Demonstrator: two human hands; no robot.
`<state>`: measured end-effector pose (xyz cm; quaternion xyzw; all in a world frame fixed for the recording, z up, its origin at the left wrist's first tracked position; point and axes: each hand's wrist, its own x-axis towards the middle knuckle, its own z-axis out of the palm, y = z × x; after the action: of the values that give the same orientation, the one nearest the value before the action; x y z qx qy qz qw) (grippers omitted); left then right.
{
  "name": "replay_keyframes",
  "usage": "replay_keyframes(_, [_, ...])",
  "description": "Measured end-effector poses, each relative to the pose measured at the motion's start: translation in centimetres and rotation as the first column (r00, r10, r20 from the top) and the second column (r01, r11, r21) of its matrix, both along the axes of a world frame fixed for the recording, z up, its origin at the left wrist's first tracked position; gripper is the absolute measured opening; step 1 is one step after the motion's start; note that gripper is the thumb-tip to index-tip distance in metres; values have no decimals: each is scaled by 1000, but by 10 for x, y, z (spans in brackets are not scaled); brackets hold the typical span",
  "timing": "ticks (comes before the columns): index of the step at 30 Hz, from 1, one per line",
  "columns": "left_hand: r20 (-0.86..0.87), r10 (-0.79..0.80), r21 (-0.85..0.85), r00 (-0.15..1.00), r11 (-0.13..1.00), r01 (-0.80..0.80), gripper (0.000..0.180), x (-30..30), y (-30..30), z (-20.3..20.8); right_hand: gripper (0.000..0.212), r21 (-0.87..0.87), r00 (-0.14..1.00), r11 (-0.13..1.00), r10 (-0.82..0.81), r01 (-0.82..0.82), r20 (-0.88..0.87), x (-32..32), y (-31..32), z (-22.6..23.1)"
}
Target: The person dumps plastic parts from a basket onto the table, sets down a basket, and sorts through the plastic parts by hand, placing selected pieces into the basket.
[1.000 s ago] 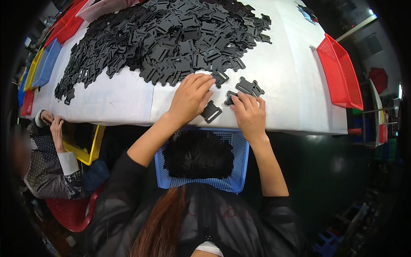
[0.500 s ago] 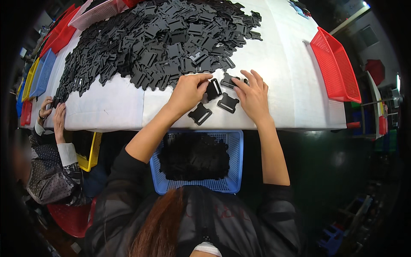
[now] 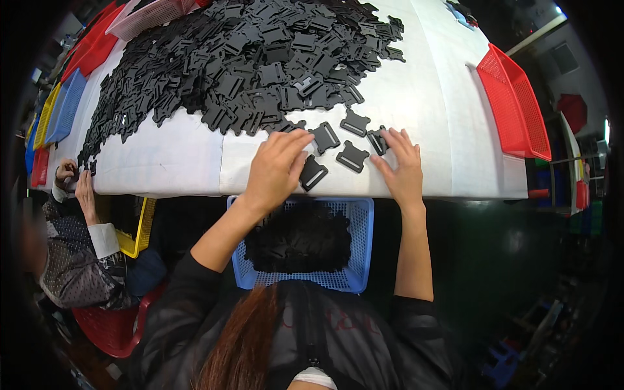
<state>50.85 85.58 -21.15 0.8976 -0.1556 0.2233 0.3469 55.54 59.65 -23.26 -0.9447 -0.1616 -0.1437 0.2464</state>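
Observation:
A big heap of flat black plastic buckle parts (image 3: 247,65) covers the white table (image 3: 435,104). My left hand (image 3: 276,170) lies flat near the table's front edge, fingertips touching a loose buckle part (image 3: 312,173) and another (image 3: 325,137). My right hand (image 3: 401,166) rests spread on the table, its fingers on a buckle part (image 3: 377,140). Two more loose parts (image 3: 353,156) lie between the hands. Below the table edge, a blue basket (image 3: 361,253) on my lap holds a pile of black parts (image 3: 299,237).
A red basket (image 3: 513,104) stands at the table's right edge. Red, blue and yellow trays (image 3: 62,107) line the far left. Another person's hands (image 3: 75,185) work at the table's left corner, above a yellow basket (image 3: 140,231).
Both hands have drawn back toward the table's front edge, dragging a few loose buckle parts out of the heap with them. The view has tilted slightly.

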Motion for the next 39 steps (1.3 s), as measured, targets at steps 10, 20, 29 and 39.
replay_keyframes(10, [51, 61, 51, 997, 997, -64, 35, -14, 0, -5, 21, 182, 923, 944, -204, 273, -327, 9, -1, 29])
replay_keyframes(20, [-79, -121, 327, 990, 934, 140, 48, -4, -22, -37, 42, -196, 990, 973, 132, -121, 43, 4, 50, -9])
replay_keyframes(29, [57, -199, 128, 978, 973, 190, 38, -2, 8, 8, 37, 105, 961, 961, 264, -256, -80, -33, 43, 22])
replay_keyframes(39, [-35, 63, 490, 997, 871, -38, 47, 87, -14, -35, 41, -121, 957, 949, 285, -290, -53, 75, 61, 3])
